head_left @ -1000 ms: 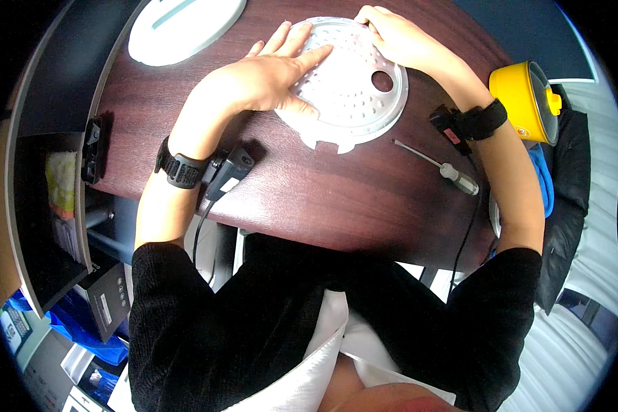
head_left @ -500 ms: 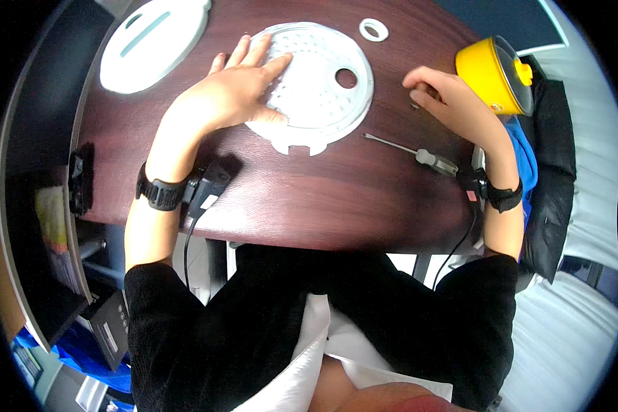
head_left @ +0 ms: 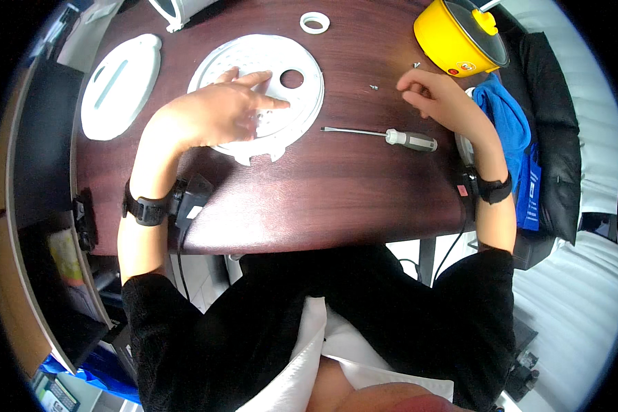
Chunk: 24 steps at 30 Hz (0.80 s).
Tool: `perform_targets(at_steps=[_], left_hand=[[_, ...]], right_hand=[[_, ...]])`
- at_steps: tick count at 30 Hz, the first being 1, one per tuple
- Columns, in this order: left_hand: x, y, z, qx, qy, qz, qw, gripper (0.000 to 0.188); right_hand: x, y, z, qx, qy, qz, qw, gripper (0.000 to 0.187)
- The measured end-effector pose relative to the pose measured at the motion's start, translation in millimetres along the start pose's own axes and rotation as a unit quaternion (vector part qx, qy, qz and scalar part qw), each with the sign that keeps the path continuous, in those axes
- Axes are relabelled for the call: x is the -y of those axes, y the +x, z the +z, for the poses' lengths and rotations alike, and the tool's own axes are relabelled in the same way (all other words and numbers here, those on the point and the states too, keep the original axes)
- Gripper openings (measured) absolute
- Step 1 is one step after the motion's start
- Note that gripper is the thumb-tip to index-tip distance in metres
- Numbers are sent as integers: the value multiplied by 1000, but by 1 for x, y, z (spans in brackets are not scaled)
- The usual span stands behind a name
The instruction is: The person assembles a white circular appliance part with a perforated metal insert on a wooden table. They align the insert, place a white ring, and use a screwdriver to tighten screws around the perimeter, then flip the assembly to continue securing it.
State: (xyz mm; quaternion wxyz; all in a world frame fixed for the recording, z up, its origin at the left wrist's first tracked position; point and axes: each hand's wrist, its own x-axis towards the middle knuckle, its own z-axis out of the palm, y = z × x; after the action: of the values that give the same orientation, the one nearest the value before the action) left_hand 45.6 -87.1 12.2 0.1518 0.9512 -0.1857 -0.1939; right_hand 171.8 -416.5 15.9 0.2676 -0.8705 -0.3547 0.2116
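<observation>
The left hand lay flat and spread on the round white plate at the counter's eleven o'clock, apparently steadying it, while the right hand, fingers pinched narrow, reached small screws at one o'clock, above the screwdriver.

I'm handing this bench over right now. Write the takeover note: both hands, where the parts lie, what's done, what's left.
Left hand: flat on the round perforated white plate, pinning it to the table; holds nothing.
Right hand: fingers pinched near the small screws; whether it holds one cannot be told.
Screwdriver: lying free on the table between the hands.
White ring and oval white lid: set aside, beyond and left of the plate. Yellow pot: far right.
Done: parts lie separated, screws loose.
Left: probably pick up screws and screwdriver.
</observation>
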Motion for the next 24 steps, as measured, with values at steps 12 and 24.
perform_targets(at_steps=[12,24], left_hand=[[-5,-3,-1,-65,21,-11,998,52],[-22,-3,-16,-25,8,-46,999,51]], right_hand=[[5,52,26,-32,-187,-89,978,14],[-1,51,17,-17,-176,-171,969,14]])
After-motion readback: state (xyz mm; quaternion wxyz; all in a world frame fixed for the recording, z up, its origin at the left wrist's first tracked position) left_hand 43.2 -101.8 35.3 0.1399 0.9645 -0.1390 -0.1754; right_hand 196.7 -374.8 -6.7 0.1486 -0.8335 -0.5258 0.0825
